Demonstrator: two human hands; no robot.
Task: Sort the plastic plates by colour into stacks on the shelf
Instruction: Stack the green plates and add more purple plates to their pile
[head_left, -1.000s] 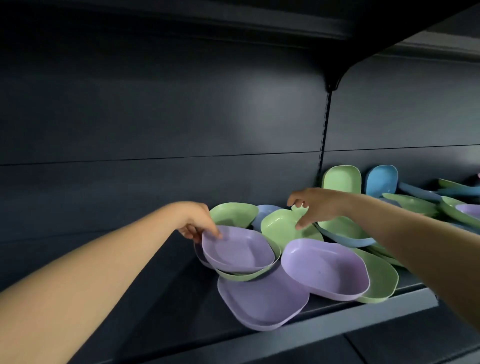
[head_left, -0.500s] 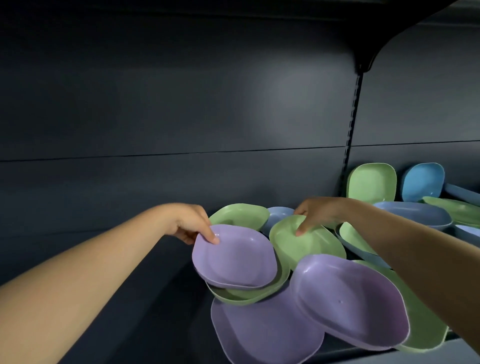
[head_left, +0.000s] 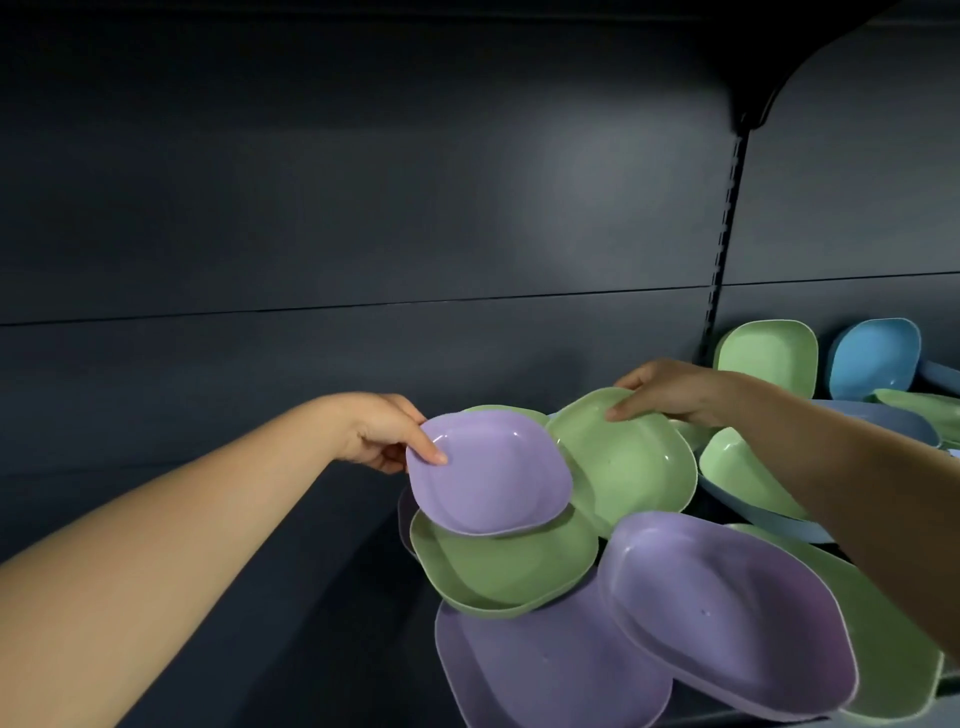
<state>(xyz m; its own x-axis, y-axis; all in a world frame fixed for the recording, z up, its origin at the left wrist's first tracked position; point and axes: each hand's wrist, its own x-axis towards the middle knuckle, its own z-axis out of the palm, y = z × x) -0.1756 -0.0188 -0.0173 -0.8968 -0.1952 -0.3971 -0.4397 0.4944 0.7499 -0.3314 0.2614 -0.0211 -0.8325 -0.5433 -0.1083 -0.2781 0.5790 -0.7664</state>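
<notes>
Purple plate in hand (head_left: 491, 473): pinched at its left rim by the left hand (head_left: 382, 434), tilted up and resting over a green plate (head_left: 506, 564) in the mixed pile at the right of the shelf (head_left: 311, 597).
Green plate in hand (head_left: 623, 462): held at its far rim by the right hand (head_left: 670, 387), leaning on the pile just behind and beside the purple one.
How they handle: thin moulded plastic, so probably light and fairly stiff, not fragile; the glossy surface looks slippery, and a plate may slide off its neighbours when lifted.
Where to take hold: the raised rim, thumb inside and fingers beneath, at a free edge clear of overlapping plates.
Left fingers: closed into a pinch on the purple rim, thumb (head_left: 434, 452) flat on the inner face, the others curled under and mostly hidden.
Right fingers: bent over the green rim, one fingertip (head_left: 615, 414) pressing the inner face; a light grip, not a fist.
Rest of the pile: two larger purple plates (head_left: 727, 618) at the front, more green to the right, a green (head_left: 766, 356) and a blue plate (head_left: 875, 356) propped against the back panel (head_left: 363, 208).
Stacking room: the left part of the shelf is bare and dark.
Progress, as judged: no tidy single-colour stack shows yet, so sorting seems early.
</notes>
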